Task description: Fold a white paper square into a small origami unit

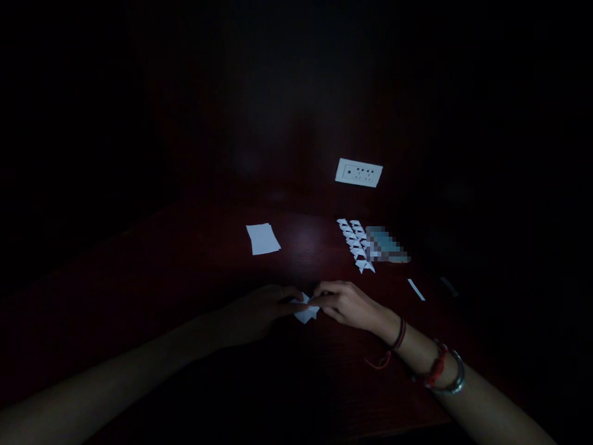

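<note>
A partly folded piece of white paper (304,314) lies on the dark red table, with pointed corners sticking out. My left hand (271,309) reaches it from the left, index finger stretched across its top and thumb side partly in shadow. From the right, my right hand (341,304) presses its fingertips on the paper's right side, fingers bent together. The two hands' fingertips nearly meet over the middle of the paper, so part of it is hidden. Bracelets circle my right wrist and forearm.
A stack of white paper sheets (263,239) lies beyond my left hand. Two rows of small folded paper pieces (356,242) stand at the right, beside a blurred bluish object (388,245). A white strip (416,289) lies nearer. A socket plate (359,173) is behind.
</note>
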A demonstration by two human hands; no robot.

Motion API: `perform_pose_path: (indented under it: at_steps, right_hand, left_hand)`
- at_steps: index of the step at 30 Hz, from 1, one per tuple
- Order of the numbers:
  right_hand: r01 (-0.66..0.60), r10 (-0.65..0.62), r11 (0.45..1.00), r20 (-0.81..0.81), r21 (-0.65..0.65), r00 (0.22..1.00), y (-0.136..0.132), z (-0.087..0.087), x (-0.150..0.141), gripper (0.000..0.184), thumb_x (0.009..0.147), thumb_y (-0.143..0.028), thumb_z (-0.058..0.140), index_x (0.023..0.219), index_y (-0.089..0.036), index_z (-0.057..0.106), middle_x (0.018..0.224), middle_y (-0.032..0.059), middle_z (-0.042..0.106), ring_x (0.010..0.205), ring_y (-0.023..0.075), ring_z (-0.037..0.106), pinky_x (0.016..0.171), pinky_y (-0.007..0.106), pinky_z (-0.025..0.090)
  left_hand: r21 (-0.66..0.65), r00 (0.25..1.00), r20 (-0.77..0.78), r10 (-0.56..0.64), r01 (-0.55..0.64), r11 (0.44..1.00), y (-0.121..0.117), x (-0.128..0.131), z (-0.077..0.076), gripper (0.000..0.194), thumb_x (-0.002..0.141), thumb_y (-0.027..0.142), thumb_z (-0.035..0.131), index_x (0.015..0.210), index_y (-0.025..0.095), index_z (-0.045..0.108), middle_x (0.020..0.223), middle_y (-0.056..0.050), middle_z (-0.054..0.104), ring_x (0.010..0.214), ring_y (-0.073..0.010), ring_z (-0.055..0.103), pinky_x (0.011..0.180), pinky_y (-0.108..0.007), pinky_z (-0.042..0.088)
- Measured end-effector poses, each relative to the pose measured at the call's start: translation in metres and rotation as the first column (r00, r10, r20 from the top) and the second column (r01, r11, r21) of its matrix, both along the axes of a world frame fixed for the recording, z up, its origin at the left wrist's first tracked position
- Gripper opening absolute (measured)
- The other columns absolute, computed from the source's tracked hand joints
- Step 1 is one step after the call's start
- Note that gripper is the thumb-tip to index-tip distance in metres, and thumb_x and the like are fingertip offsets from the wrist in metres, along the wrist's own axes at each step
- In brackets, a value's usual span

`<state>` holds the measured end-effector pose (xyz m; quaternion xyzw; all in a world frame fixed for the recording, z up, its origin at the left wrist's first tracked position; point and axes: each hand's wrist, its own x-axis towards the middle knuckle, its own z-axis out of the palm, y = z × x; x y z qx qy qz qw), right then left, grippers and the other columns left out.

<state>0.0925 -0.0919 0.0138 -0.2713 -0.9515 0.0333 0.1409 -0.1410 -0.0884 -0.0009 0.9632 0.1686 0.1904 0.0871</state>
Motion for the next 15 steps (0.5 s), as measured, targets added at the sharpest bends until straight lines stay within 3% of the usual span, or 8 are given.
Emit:
perform_pose_path:
  at_steps: [4, 10, 15]
  right_hand:
    - [-0.015, 0.014, 1.0, 0.025, 0.021, 1.0, 0.0002, -0.0013, -0.0009, 0.026, 0.08, -0.013, 0.042, 0.099, -0.019, 0.058, 0.091, 0.0034, 0.054, 0.079, 0.0108, 0.054, 0.073, 0.022, 0.042]
    - [-0.037, 0.036, 0.999, 0.028, 0.038, 0.999, -0.0007, -0.0029, 0.0006, 0.025, 0.08, -0.013, 0.043, 0.099, -0.018, 0.058, 0.093, 0.0039, 0.055, 0.082, 0.0119, 0.053, 0.075, 0.024, 0.043]
    - [-0.054, 0.053, 0.998, 0.027, 0.041, 0.998, 0.0005, -0.0058, 0.0026, 0.026, 0.08, -0.013, 0.042, 0.101, -0.018, 0.056, 0.096, 0.004, 0.055, 0.086, 0.0126, 0.052, 0.078, 0.025, 0.042]
  left_hand:
    - [0.015, 0.999, -0.036, -0.015, 0.015, 1.0, 0.002, -0.0054, -0.0038, 0.065, 0.069, -0.007, 0.037, 0.125, 0.028, 0.033, 0.125, -0.003, 0.039, 0.109, -0.019, 0.04, 0.089, -0.035, 0.036]
    - [-0.114, 0.999, -0.018, 0.042, -0.044, 0.993, 0.0021, -0.0085, 0.0016, 0.061, 0.071, -0.006, 0.034, 0.124, 0.026, 0.034, 0.122, -0.001, 0.043, 0.107, -0.0157, 0.042, 0.089, -0.031, 0.037]
    - [-0.039, 0.999, -0.031, 0.023, -0.024, 0.999, 0.0015, -0.0048, -0.0021, 0.062, 0.07, -0.007, 0.036, 0.121, 0.027, 0.037, 0.123, -0.001, 0.042, 0.109, -0.0171, 0.041, 0.09, -0.032, 0.036]
